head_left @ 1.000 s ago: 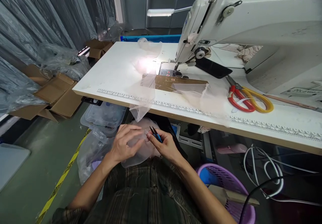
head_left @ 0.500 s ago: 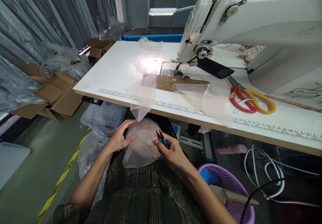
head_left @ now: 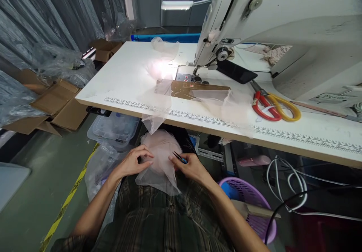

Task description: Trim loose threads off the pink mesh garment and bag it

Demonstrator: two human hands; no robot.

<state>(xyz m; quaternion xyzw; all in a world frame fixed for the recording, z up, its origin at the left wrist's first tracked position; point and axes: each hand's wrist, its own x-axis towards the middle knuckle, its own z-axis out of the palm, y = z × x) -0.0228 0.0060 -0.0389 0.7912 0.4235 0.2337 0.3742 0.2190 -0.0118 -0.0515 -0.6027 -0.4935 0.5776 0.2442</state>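
A piece of sheer pale-pink fabric (head_left: 161, 146) lies bunched over my lap, below the table edge. My left hand (head_left: 134, 162) rests at its left side, thumb and fingers apart and touching the cloth. On the right side, my right hand (head_left: 190, 166) is closed around small thread snips (head_left: 180, 157) with dark pointed blades and a bit of blue handle showing. The blades point up and left, over the fabric. Its thumb and fingertips are at the fabric's right edge; whether they also pinch the cloth I cannot tell.
A sewing machine (head_left: 226, 29) stands on the white table (head_left: 113, 74). Red-and-yellow-handled scissors (head_left: 275, 106), a black phone (head_left: 236, 71) and more sheer pieces (head_left: 223, 106) lie there. A purple basket (head_left: 251, 191) stands lower right, cardboard boxes (head_left: 62, 105) at left.
My right hand has tilted the snips flatter, blades pointing more to the left. The fabric's lower edge has spread downward and right. The left thumb and fingers stay at the left side.
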